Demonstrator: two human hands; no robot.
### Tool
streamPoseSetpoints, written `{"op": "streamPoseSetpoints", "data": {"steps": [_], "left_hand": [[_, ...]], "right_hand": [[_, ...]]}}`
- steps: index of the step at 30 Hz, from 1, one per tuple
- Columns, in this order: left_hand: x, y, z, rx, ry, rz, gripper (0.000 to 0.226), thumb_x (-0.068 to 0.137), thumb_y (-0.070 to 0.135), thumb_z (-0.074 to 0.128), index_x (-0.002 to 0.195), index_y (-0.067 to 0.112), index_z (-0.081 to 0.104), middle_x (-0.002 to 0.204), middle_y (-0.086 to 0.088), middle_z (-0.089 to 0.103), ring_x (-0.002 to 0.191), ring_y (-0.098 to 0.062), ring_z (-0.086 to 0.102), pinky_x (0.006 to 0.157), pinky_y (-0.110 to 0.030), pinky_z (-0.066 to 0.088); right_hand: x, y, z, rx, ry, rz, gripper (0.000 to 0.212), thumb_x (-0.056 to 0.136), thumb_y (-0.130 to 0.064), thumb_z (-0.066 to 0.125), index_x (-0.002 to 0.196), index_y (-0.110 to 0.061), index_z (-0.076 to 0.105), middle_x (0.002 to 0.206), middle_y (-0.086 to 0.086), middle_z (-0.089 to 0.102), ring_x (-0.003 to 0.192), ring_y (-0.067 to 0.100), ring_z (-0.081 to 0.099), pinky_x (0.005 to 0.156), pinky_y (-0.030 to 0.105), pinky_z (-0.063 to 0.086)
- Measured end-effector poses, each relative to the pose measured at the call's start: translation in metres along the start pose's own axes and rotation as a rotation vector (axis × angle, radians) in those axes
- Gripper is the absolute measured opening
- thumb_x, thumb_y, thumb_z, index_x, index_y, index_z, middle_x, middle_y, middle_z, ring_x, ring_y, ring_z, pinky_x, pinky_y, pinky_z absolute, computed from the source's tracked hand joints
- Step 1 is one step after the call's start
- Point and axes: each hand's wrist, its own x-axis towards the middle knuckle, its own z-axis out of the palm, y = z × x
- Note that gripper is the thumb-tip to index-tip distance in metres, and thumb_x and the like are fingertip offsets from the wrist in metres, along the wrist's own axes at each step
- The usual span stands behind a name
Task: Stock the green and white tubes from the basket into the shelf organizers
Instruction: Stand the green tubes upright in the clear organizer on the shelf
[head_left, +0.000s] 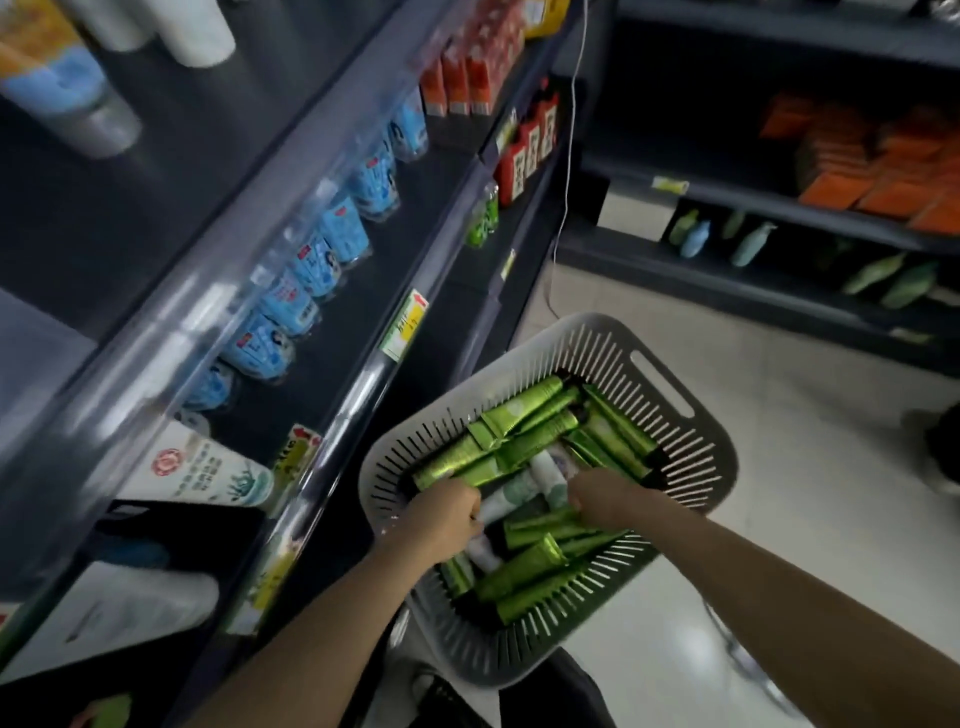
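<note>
I look down into a grey slotted basket that sits just beside a dark shelf on my left, above a pale floor. The basket is full of green tubes lying in a loose heap, with a few white tubes among them near the middle. Both my bare arms reach into it. My left hand is over the basket's left side, its fingers curled tight round the end of a white tube, which sticks out to the right of my fist. My right hand is near it, over the middle of the heap, fingers curled down into the spot where white and green tubes meet; I cannot tell whether they have hold of anything. On the shelf, blue packs stand in a row inside clear organizers, and yellow price tags hang on the shelf's front edge. The picture is somewhat blurred.
</note>
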Motion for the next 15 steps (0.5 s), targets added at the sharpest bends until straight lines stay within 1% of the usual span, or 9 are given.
{"op": "streamPoseSetpoints", "data": {"steps": [3, 5, 7, 9, 11, 12, 13, 14, 15], "left_hand": [[0.015, 0.007, 0.02, -0.044, -0.07, -0.012, 0.018, 0.089, 0.022, 0.059, 0.095, 0.007, 0.067, 0.094, -0.011, 0.066, 0.086, -0.026, 0.063, 0.072, -0.036, 0.051], [0.024, 0.011, 0.032, -0.115, -0.127, -0.035, 0.017, 0.09, 0.018, 0.058, 0.096, 0.008, 0.07, 0.097, -0.011, 0.068, 0.088, -0.025, 0.064, 0.075, -0.036, 0.052], [0.031, 0.014, 0.042, -0.158, -0.188, -0.044, 0.017, 0.091, 0.015, 0.057, 0.092, 0.009, 0.072, 0.095, -0.008, 0.069, 0.087, -0.022, 0.064, 0.073, -0.032, 0.051], [0.036, 0.014, 0.05, -0.159, -0.25, -0.06, 0.015, 0.091, 0.015, 0.056, 0.088, 0.01, 0.07, 0.088, -0.004, 0.065, 0.085, -0.021, 0.062, 0.068, -0.027, 0.044], [0.04, 0.013, 0.059, -0.136, -0.292, -0.064, 0.013, 0.092, 0.018, 0.056, 0.085, 0.012, 0.066, 0.085, -0.003, 0.059, 0.093, -0.026, 0.064, 0.069, -0.027, 0.041], [0.041, 0.013, 0.061, -0.117, -0.301, -0.06, 0.014, 0.092, 0.022, 0.057, 0.092, 0.012, 0.066, 0.088, -0.004, 0.06, 0.099, -0.028, 0.063, 0.072, -0.029, 0.044], [0.043, 0.013, 0.065, -0.102, -0.297, -0.055, 0.022, 0.092, 0.027, 0.058, 0.106, 0.012, 0.065, 0.098, -0.006, 0.062, 0.106, -0.027, 0.062, 0.078, -0.031, 0.046], [0.044, 0.014, 0.069, -0.098, -0.289, -0.048, 0.035, 0.091, 0.03, 0.059, 0.123, 0.014, 0.059, 0.114, -0.007, 0.063, 0.113, -0.024, 0.059, 0.086, -0.03, 0.046], [0.045, 0.015, 0.072, -0.112, -0.287, -0.038, 0.047, 0.091, 0.033, 0.059, 0.133, 0.015, 0.051, 0.128, -0.006, 0.058, 0.118, -0.022, 0.055, 0.09, -0.029, 0.045]], "right_hand": [[0.009, 0.004, 0.01, -0.026, -0.081, 0.0, 0.046, 0.089, -0.009, 0.05, 0.132, 0.004, 0.043, 0.123, 0.022, 0.058, 0.111, 0.033, 0.058, 0.091, 0.037, 0.047], [0.015, 0.003, 0.013, -0.073, -0.111, -0.021, 0.045, 0.09, -0.01, 0.047, 0.133, 0.002, 0.041, 0.125, 0.024, 0.054, 0.112, 0.035, 0.057, 0.091, 0.038, 0.046], [0.018, 0.002, 0.011, -0.102, -0.126, -0.041, 0.038, 0.091, -0.008, 0.046, 0.128, -0.001, 0.048, 0.126, 0.024, 0.054, 0.113, 0.036, 0.056, 0.091, 0.038, 0.046], [0.023, 0.007, 0.005, -0.079, -0.142, -0.076, 0.036, 0.09, -0.004, 0.045, 0.125, -0.004, 0.053, 0.124, 0.023, 0.056, 0.111, 0.036, 0.056, 0.089, 0.037, 0.048], [0.023, 0.013, -0.004, 0.026, -0.117, -0.076, 0.034, 0.089, -0.004, 0.045, 0.12, -0.004, 0.059, 0.12, 0.021, 0.058, 0.11, 0.034, 0.056, 0.082, 0.034, 0.045], [0.022, 0.015, -0.008, 0.087, -0.085, -0.065, 0.029, 0.09, -0.007, 0.047, 0.115, -0.002, 0.062, 0.116, 0.021, 0.06, 0.107, 0.033, 0.057, 0.079, 0.033, 0.045], [0.021, 0.016, -0.013, 0.148, -0.036, -0.048, 0.026, 0.09, -0.011, 0.049, 0.108, 0.001, 0.064, 0.11, 0.02, 0.063, 0.103, 0.033, 0.06, 0.078, 0.034, 0.046], [0.02, 0.016, -0.017, 0.21, 0.022, -0.032, 0.023, 0.091, -0.015, 0.051, 0.1, 0.002, 0.064, 0.103, 0.019, 0.065, 0.098, 0.032, 0.062, 0.077, 0.034, 0.047], [0.018, 0.017, -0.02, 0.29, 0.08, -0.016, 0.022, 0.093, -0.019, 0.051, 0.09, 0.0, 0.063, 0.094, 0.018, 0.067, 0.091, 0.031, 0.065, 0.074, 0.034, 0.049]]}}
